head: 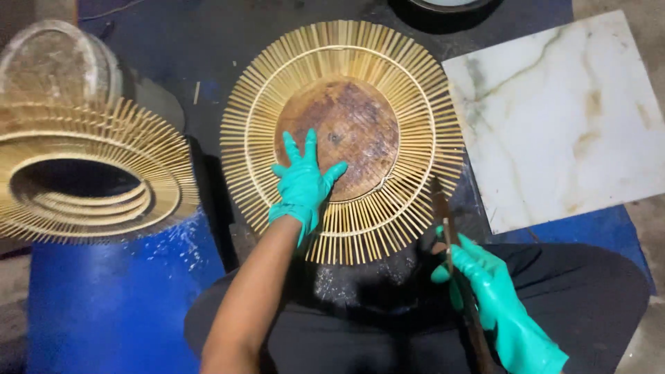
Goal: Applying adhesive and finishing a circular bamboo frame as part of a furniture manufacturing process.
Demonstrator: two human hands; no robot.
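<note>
My left hand (303, 183), in a green glove, lies flat with fingers spread on a round brown disc (350, 128). The disc rests in the middle of a sunburst ring of thin bamboo sticks (409, 76) bound by pale hoops. My right hand (478, 273), also green-gloved, grips a long dark tool (449, 232) whose tip reaches the ring's lower right edge. The tool's lower end runs down past my wrist. My dark-clothed legs sit below the ring.
A stack of finished bamboo sunburst rings (83, 173) stands at the left on a blue surface (111, 305). A pale marble slab (561, 118) lies at the right. A round woven piece (55, 59) sits at the top left.
</note>
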